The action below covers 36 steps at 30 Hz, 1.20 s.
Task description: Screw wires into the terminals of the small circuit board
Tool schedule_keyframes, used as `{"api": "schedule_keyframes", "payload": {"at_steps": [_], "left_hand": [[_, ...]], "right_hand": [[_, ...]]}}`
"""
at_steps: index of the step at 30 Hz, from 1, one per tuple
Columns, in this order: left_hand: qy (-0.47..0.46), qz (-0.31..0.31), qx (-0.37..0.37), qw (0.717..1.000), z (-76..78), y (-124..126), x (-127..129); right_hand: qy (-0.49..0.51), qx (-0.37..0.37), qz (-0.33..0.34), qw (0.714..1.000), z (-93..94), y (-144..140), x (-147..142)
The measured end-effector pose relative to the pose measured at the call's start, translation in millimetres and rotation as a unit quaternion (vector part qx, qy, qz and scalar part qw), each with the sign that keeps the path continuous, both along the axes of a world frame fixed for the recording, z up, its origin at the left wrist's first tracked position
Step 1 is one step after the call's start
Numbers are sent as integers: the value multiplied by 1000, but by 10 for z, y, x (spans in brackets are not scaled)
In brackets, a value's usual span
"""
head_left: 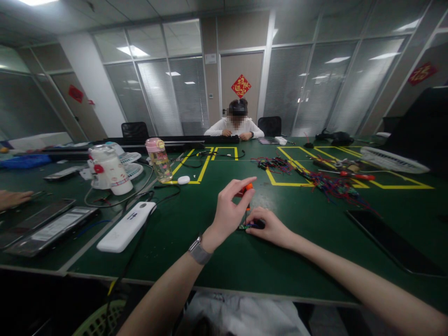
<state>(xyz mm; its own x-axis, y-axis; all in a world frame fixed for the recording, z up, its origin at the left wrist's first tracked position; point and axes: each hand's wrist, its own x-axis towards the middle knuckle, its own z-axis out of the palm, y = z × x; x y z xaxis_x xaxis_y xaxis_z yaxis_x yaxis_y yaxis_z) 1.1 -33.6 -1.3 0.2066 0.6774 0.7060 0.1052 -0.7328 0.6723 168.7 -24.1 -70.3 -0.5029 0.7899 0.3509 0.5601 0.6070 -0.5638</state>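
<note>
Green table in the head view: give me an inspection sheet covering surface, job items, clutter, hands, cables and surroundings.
Surface: green table, marked with yellow tape.
Job items: orange-ended tool, roughly upright; small green board below it.
Clutter: pink-lidded bottle, white device, dark flat slab.
Hands: left hand holds the tool; right hand pinches the board.
Cables: tangled thin wires toward the right; black cable over the near edge.
Surroundings: seated person opposite; another person's hand at the left; red sign on a door.

The light is rather dim; a ceiling lamp (38, 2) shines at the upper left, pale reflections lie on the glass panes (296, 28), small details look soft, and the edges appear stretched.
</note>
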Motion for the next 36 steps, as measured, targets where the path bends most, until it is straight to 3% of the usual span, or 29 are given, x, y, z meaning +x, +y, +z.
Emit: {"api": "schedule_keyframes", "payload": {"at_steps": [5,14,18,21,23,26,31,33,36], "left_hand": [[-5,-20,-1,1000,-1,0,-1],[16,35,31,999,31,-10,4],[-29,-33,-37,998,21,-14,20],[-109,-99,-127,981,19,21,27],[-143,-105,-155,972,22,58,21],[-139,-56,-122,981,30,97,0],[-51,72,4,996,34,56,-18],[-21,64,24,997,26,24,-8],[-29,-27,-12,999,0,0,17]], "right_hand": [[13,-16,3,1000,8,5,14],[17,-24,-9,1000,14,-20,-6],[14,-26,-13,999,22,-27,-16],[12,-29,-13,999,17,-27,-16],[12,-28,-11,999,8,-27,-14],[11,-26,-9,1000,-3,-26,-8],[12,-26,-7,1000,-9,-25,-1],[15,-26,-6,1000,-11,-22,-1],[20,-23,-4,1000,-13,-20,-4]]}}
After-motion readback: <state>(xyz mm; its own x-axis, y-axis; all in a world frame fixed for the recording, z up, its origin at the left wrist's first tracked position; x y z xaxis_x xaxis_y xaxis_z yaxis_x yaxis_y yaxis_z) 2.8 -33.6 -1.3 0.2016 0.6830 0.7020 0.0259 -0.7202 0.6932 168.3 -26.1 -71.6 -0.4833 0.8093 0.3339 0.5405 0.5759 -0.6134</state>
